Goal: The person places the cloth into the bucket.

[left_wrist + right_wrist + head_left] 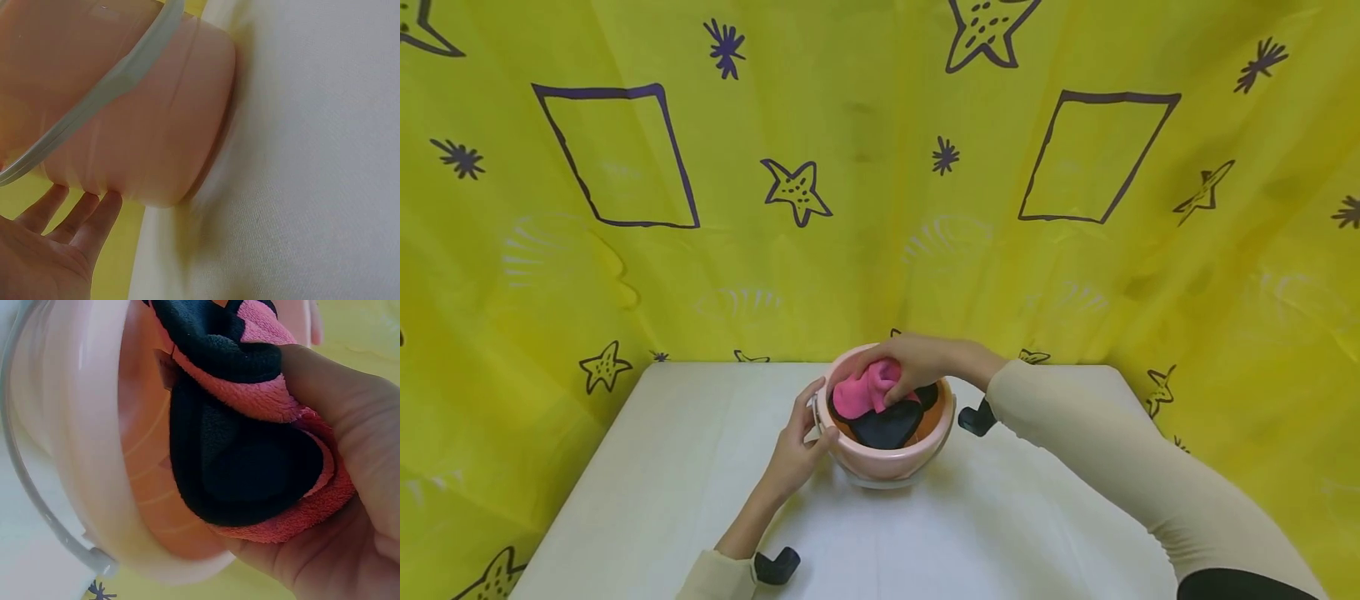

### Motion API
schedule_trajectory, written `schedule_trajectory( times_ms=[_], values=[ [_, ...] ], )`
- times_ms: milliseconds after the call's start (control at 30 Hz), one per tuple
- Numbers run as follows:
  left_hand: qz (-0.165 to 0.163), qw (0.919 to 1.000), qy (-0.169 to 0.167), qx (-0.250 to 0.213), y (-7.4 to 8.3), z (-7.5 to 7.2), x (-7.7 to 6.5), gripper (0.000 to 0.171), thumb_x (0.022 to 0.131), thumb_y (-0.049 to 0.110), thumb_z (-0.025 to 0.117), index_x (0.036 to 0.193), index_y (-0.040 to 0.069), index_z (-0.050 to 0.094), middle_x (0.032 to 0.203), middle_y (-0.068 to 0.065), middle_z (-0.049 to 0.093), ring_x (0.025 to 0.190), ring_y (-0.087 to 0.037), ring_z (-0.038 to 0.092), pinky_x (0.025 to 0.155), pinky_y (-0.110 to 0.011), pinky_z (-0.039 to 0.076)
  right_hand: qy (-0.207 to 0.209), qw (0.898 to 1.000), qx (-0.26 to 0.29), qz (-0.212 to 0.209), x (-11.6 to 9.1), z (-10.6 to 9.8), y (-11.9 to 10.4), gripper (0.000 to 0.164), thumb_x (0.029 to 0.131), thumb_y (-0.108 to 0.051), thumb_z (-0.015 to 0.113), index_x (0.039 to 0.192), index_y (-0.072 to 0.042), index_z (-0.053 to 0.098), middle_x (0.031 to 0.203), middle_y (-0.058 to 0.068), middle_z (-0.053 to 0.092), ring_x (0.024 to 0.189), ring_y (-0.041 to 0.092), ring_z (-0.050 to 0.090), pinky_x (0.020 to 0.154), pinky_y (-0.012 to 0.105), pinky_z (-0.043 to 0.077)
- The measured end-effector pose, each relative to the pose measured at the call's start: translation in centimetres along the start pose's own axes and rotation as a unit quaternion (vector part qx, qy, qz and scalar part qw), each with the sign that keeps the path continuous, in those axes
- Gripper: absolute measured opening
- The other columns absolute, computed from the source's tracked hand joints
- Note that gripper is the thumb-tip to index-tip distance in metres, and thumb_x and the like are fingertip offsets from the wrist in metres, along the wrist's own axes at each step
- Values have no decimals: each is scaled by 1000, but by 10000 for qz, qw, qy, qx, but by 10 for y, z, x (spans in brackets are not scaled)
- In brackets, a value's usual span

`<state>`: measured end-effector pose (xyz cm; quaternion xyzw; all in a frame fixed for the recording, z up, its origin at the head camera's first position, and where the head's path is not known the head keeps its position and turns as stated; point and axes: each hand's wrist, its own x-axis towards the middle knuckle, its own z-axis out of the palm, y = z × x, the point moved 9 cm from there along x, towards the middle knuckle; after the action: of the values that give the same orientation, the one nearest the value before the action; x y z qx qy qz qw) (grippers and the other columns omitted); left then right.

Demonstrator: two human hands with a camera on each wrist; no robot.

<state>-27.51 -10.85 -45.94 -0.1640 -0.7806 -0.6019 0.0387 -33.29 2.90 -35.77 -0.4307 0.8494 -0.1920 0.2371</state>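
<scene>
A pale pink bucket (pixel 880 462) with a grey-white handle (pixel 119 84) stands on the white table. Inside it, near the rim, is a bunched fleecy cloth (pixel 859 398), pink on one side and black on the other. My right hand (pixel 913 362) reaches over the bucket from the right and grips the cloth between thumb and fingers; the right wrist view shows its folds (pixel 250 469) up close. At the bucket's left side, my left hand (pixel 801 446) is spread against the wall, thumb by the front rim. Its fairly straight fingers (pixel 100 222) touch the outside with their tips.
The white table (pixel 700 467) reaches to a yellow curtain (pixel 865 267) printed with dark stars and square outlines, which hangs behind and at both sides. A dark strap-like piece (pixel 777 567) shows at the left wrist and another (pixel 977 418) at the right.
</scene>
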Motion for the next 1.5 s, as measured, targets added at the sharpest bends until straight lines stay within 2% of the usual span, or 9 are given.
schedule_trajectory(
  times_ms=[167, 267, 467, 633, 800, 1167, 1233, 1400, 1500],
  values=[
    [-72, 10000, -25, -3, 20, -2, -5, 72, 94, 14, 62, 154, 22, 22, 155, -18, 31, 137, -41, 39, 100, -59, 42, -299, 9996, -6, 18, 10, 8, -2, 60, 81, -17, 81, 132, -39, 58, 126, -14, 57, 111, 14, 55, 88, 28, 52],
    [-83, 10000, -22, 13, 22, -2, -7, 71, 94, 13, 61, 154, 20, 23, 154, -19, 33, 135, -41, 41, 100, -58, 43, -466, 9987, -84, 204, 17, 13, 1, 58, 81, -16, 81, 129, -39, 60, 123, -15, 57, 111, 13, 53, 86, 28, 52],
    [-258, 9996, -33, 51, 21, 0, -7, 70, 95, 14, 61, 153, 25, 24, 153, -15, 36, 133, -43, 42, 96, -57, 46, -838, 9960, -279, -93, 30, 29, -3, 57, 81, -9, 79, 130, -32, 61, 127, -10, 57, 112, 13, 49, 85, 26, 51],
    [-242, 9997, -59, 9, 23, 1, -6, 70, 95, 13, 60, 153, 25, 24, 151, -17, 40, 133, -45, 42, 94, -55, 48, -854, 9956, -368, 109, 34, 33, 3, 53, 79, -12, 81, 125, -31, 64, 123, -10, 58, 110, 13, 49, 79, 24, 53],
    [-200, 9998, -39, -41, 24, -1, -5, 70, 95, 10, 60, 153, 23, 24, 147, -21, 43, 133, -44, 42, 94, -54, 49, -844, 9950, -475, 246, 35, 33, 6, 51, 78, -16, 82, 124, -30, 65, 119, -12, 58, 109, 13, 51, 80, 23, 53],
    [-261, 9996, -12, 55, 25, -2, -6, 69, 95, 13, 60, 153, 24, 24, 149, -19, 42, 133, -45, 42, 94, -54, 48, -842, 9953, -318, 370, 33, 31, 7, 52, 79, -17, 82, 125, -34, 64, 120, -12, 57, 109, 14, 51, 77, 24, 54],
    [-277, 9996, -11, 89, 27, -2, -6, 69, 95, 16, 61, 153, 25, 24, 150, -17, 41, 133, -45, 42, 94, -55, 48, -932, 9950, -114, 339, 31, 31, 6, 54, 80, -16, 81, 128, -32, 62, 121, -12, 58, 110, 18, 52, 76, 26, 55],
    [-204, 9998, -8, 41, 29, -2, -6, 69, 95, 20, 62, 153, 24, 25, 152, -15, 38, 132, -44, 43, 95, -55, 48, -1118, 9929, 396, 127, 25, 31, -2, 63, 80, -10, 80, 135, -30, 55, 132, -9, 57, 126, 27, 48, 89, 36, 53],
    [-191, 9998, 20, 41, 27, -2, -6, 68, 95, 21, 62, 153, 24, 26, 152, -14, 38, 132, -44, 44, 95, -55, 48, -1071, 9934, 374, 178, 21, 28, -3, 66, 80, -12, 81, 136, -33, 53, 138, -6, 53, 131, 27, 45, 95, 39, 50]
  ],
)
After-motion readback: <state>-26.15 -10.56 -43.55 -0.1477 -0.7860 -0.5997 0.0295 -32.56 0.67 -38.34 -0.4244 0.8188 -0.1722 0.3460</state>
